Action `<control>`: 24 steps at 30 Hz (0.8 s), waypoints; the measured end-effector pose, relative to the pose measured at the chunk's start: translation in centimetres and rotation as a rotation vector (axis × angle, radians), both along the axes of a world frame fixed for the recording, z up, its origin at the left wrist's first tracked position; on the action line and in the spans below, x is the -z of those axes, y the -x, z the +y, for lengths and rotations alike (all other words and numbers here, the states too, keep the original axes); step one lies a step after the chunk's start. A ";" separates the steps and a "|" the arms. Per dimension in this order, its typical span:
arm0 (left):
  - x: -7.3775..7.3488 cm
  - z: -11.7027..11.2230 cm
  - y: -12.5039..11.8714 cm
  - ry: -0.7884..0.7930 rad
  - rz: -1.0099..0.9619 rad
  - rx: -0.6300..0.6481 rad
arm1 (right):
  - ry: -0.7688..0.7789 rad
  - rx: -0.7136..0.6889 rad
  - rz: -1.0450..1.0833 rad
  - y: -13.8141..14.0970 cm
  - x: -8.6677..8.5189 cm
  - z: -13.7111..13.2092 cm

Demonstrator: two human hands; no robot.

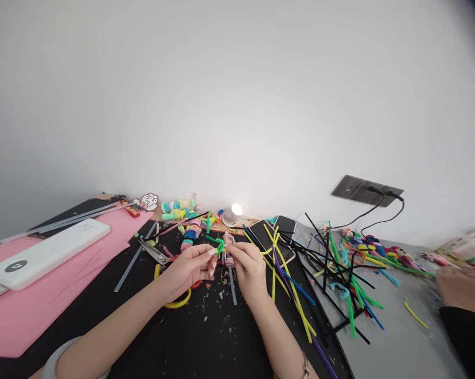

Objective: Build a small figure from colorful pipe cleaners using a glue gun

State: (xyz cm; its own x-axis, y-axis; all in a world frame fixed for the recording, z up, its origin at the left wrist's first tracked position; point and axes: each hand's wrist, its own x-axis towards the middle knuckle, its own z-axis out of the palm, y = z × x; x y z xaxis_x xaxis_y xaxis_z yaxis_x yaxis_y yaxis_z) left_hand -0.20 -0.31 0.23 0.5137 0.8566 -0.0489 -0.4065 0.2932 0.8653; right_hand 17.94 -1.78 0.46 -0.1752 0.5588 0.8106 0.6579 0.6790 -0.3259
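Observation:
Between my two hands is a short green pipe cleaner [220, 245], bent into a small curl. My left hand [194, 268] pinches its left side with thumb and forefinger. From the right, the closed fingers of my right hand [248, 266] meet the same piece; a yellow pipe cleaner [266, 251] shows beside that hand. Just behind the fingers lies a glue gun [228, 258] with a translucent glue stick [232, 287] pointing toward me. Scissors with yellow handles [178, 303] rest partly hidden under my left hand.
Several loose pipe cleaners [340, 284] spread over the right side. Two phones [266, 231] and a lit round lamp [233, 215] stand near the wall. On the left, a white device [51, 252] rests on pink sheets [20, 326]. Another person's hand [462, 289] is at far right.

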 end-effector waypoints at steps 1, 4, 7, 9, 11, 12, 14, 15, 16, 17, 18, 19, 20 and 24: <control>0.0 0.0 0.0 0.001 -0.002 -0.003 | 0.002 0.002 0.002 0.0 0.0 0.0; -0.1 0.0 -0.1 0.014 -0.013 -0.017 | 0.016 0.001 0.014 0.1 0.0 -0.1; 0.1 0.1 -0.2 0.027 -0.033 -0.027 | 0.048 -0.019 0.027 0.2 0.2 0.0; 0.2 0.1 -0.2 0.031 -0.050 -0.029 | 0.073 -0.042 0.047 0.3 0.2 -0.1; 0.4 0.2 -0.2 0.030 -0.062 -0.025 | 0.097 -0.062 0.083 0.5 0.2 -0.1; 0.4 0.1 -0.2 0.026 -0.065 -0.026 | 0.114 -0.070 0.101 0.6 0.2 -0.2; 0.4 0.1 -0.3 0.003 -0.066 -0.039 | 0.148 -0.086 0.134 0.9 0.1 -0.3; 0.4 0.0 -0.4 -0.015 -0.064 -0.051 | 0.161 -0.091 0.147 1.1 0.0 -0.4; 0.4 -0.1 -0.4 -0.035 -0.060 -0.066 | 0.170 -0.096 0.156 1.2 0.0 -0.5; 0.3 -0.1 -0.4 -0.056 -0.055 -0.081 | 0.172 -0.100 0.161 1.3 0.0 -0.6; 0.3 -0.2 -0.5 -0.075 -0.045 -0.096 | 0.169 -0.103 0.166 1.4 -0.1 -0.6; 0.2 -0.2 -0.5 -0.095 -0.030 -0.109 | 0.167 -0.104 0.170 1.5 -0.1 -0.7; 0.2 -0.2 -0.6 -0.116 -0.009 -0.123 | 0.170 -0.107 0.173 1.5 -0.1 -0.7; 0.1 -0.1 -0.6 -0.226 0.107 -0.183 | 0.205 -0.120 0.200 1.6 -0.3 -0.8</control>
State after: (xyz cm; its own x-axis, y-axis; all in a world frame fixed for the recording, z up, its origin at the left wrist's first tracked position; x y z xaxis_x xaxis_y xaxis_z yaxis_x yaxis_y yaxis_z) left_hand 0.39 -0.40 0.17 0.3521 0.9297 0.1083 -0.3380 0.0184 0.9410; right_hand 16.36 -2.58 0.72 -0.0983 0.6991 0.7082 0.4857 0.6548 -0.5791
